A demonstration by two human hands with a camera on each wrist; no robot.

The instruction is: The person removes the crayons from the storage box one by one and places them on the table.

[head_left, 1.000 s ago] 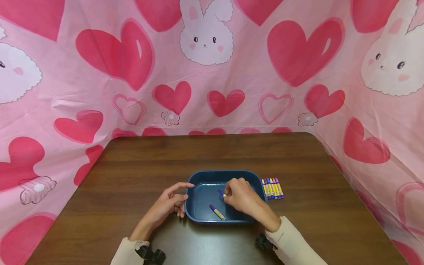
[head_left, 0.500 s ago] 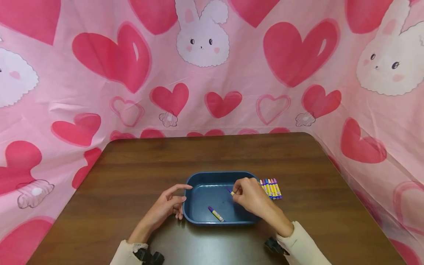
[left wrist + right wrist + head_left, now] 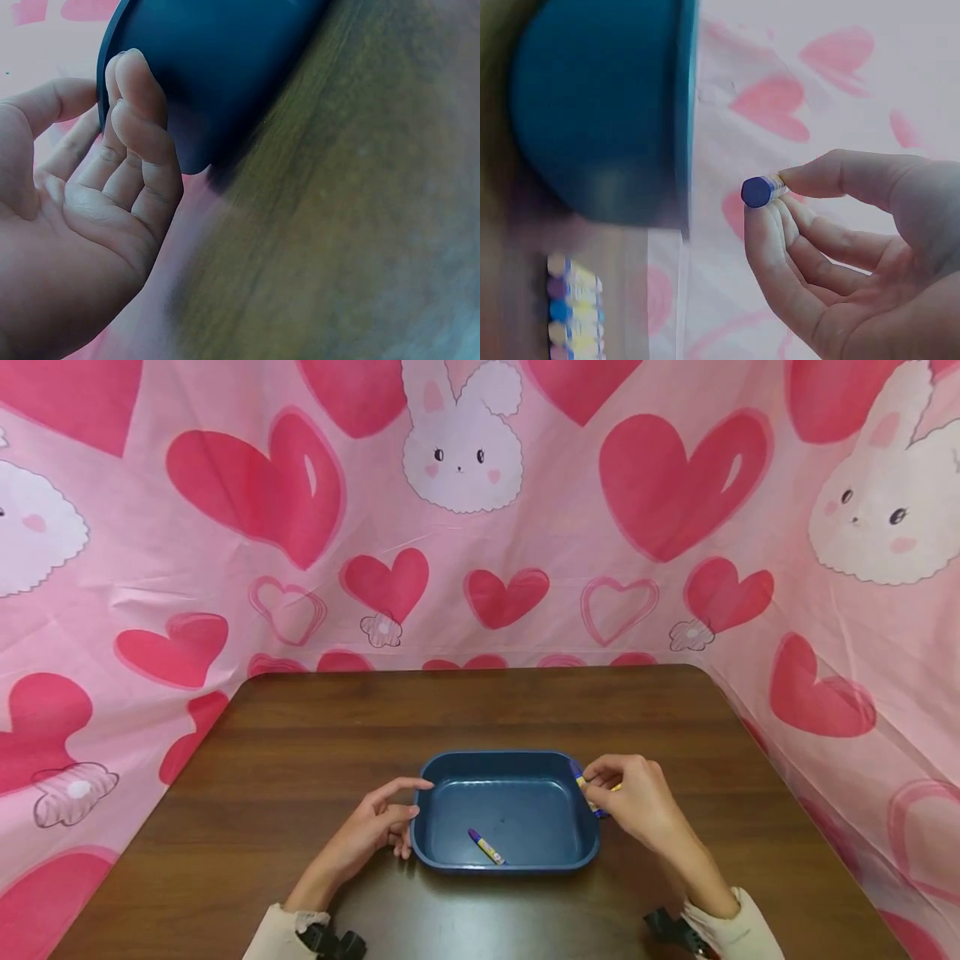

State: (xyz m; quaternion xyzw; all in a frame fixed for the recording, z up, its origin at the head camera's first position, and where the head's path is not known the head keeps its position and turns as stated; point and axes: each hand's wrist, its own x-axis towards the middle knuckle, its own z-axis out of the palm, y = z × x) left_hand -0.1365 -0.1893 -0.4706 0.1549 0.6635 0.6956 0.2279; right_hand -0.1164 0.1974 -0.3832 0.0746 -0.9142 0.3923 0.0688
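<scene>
While a blue tray sits mid-tabletop, two hands work on either side of it, seen here from left to right.

Left hand (image 3: pixel 372 833): rests at the tray's left wall, holding nothing; the wrist view shows loosely bent fingertips (image 3: pixel 129 82) touching the outside of the wall, thumb spread apart.

Tray (image 3: pixel 433 774): dark blue, shallow, with rounded corners, standing on the brown tabletop (image 3: pixel 300 735); both hands are close to it.

Crayon in tray (image 3: pixel 487 847): purple tip, yellow wrapper, lying at a slant on the tray floor near the front wall, touched by neither hand.

Right hand (image 3: pixel 633 800): above the tray's right rim, thumb and curled fingers pinching a purple-tipped crayon (image 3: pixel 760 190) near one end; the rest of the stick is hidden in the fingers.

Row of crayons (image 3: pixel 570 309): lying side by side on the tabletop just right of the tray, plain in the right wrist view, mostly covered by the hand in the head view.

Step in hand, as judged: carrying the pinched crayon between the tray and the row.

Doing it well: keep the pinch light but firm so the stick neither slips nor snaps; lift it clear of the rim; set it down parallel to the others without nudging them; let the left fingertips brace the tray against sliding.
</scene>
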